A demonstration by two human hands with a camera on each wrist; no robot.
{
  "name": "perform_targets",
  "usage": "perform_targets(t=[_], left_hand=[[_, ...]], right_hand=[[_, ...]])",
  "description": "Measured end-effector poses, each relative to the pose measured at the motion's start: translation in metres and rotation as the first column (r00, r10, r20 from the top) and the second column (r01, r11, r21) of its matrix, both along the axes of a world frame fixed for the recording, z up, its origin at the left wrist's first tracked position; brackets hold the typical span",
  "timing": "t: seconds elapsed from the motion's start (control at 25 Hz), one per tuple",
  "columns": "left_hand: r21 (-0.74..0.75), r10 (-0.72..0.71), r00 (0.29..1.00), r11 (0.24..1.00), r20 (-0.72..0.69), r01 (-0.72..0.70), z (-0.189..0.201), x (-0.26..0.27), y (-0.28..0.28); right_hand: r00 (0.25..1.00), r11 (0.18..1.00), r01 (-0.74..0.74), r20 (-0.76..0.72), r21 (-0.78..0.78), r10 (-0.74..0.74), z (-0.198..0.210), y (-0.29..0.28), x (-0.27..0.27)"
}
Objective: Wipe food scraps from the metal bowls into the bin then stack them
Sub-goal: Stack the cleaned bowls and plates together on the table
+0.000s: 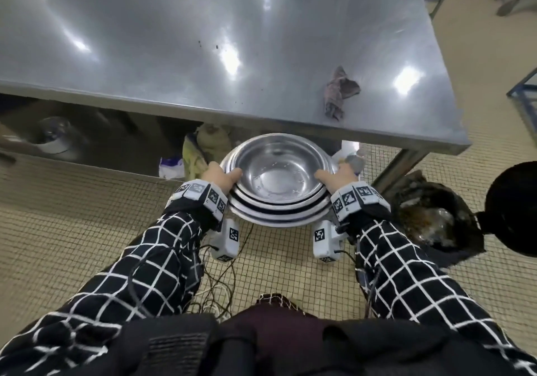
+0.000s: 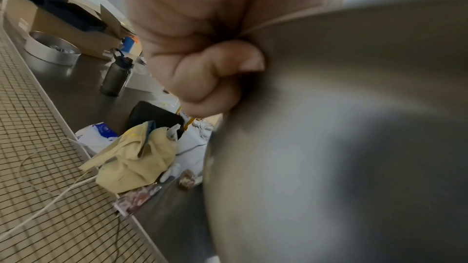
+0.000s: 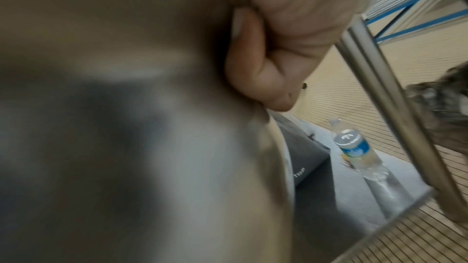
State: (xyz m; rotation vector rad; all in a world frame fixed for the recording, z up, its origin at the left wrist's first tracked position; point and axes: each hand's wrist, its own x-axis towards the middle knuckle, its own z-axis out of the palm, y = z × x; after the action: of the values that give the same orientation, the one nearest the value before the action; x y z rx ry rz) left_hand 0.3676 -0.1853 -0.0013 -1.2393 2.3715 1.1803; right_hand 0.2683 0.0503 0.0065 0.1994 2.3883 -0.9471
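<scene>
A stack of several nested metal bowls (image 1: 277, 172) hangs in the air just in front of the steel table's near edge. My left hand (image 1: 218, 176) grips the stack's left rim, thumb over the top, fingers curled underneath. My right hand (image 1: 334, 176) grips the right rim the same way. The top bowl looks clean inside. In the left wrist view the bowl's outer wall (image 2: 341, 127) fills the right side, with my curled fingers (image 2: 210, 79) against it. The right wrist view shows the bowl wall (image 3: 126, 117) at the left and my fingers (image 3: 255, 67) tucked under it.
A crumpled rag (image 1: 338, 92) lies on the steel table (image 1: 174, 41) near its front right corner. A black bin (image 1: 436, 218) with scraps stands on the floor at the right, lid (image 1: 514, 207) open. Cloths, bags and a bottle (image 3: 357, 149) crowd the shelf under the table.
</scene>
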Motion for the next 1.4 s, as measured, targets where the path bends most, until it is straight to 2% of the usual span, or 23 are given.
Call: perform_targets(t=[0.28,0.6,0.76,0.88,1.0,1.12,1.4], left_hand=[[0.043,-0.092,0.988,0.995,0.128,0.087,-0.055,0.031,0.003],[0.114,-0.177,0.960,0.981,0.216,0.155,-0.120,0.006,0.016],[0.105,-0.131,0.966,0.988,0.221,0.110,-0.190,-0.023,0.017],[0.059,-0.171,0.963,0.985,0.208,0.162,-0.253,-0.056,0.022],[0.055,-0.173,0.970,0.985,0.174,0.165,-0.336,-0.095,0.021],[0.023,-0.202,0.973,0.979,0.115,0.201,-0.408,-0.133,0.018],[-0.048,-0.201,0.975,0.979,-0.096,0.197,-0.522,-0.207,0.012]], right_hand=[[0.992,0.994,0.066,0.105,0.091,-0.075,-0.053,0.014,0.047],[0.983,0.993,0.055,0.167,0.105,-0.072,-0.123,0.031,0.030],[0.985,0.995,0.068,0.151,0.076,-0.079,-0.185,0.030,-0.003],[0.992,0.992,0.037,0.115,0.123,-0.052,-0.252,0.032,-0.038],[0.996,0.993,0.008,0.089,0.115,-0.019,-0.331,0.033,-0.080],[1.000,0.994,-0.015,0.027,0.107,0.012,-0.408,0.031,-0.117],[0.985,0.998,0.046,-0.166,0.052,-0.037,-0.527,0.032,-0.181]])
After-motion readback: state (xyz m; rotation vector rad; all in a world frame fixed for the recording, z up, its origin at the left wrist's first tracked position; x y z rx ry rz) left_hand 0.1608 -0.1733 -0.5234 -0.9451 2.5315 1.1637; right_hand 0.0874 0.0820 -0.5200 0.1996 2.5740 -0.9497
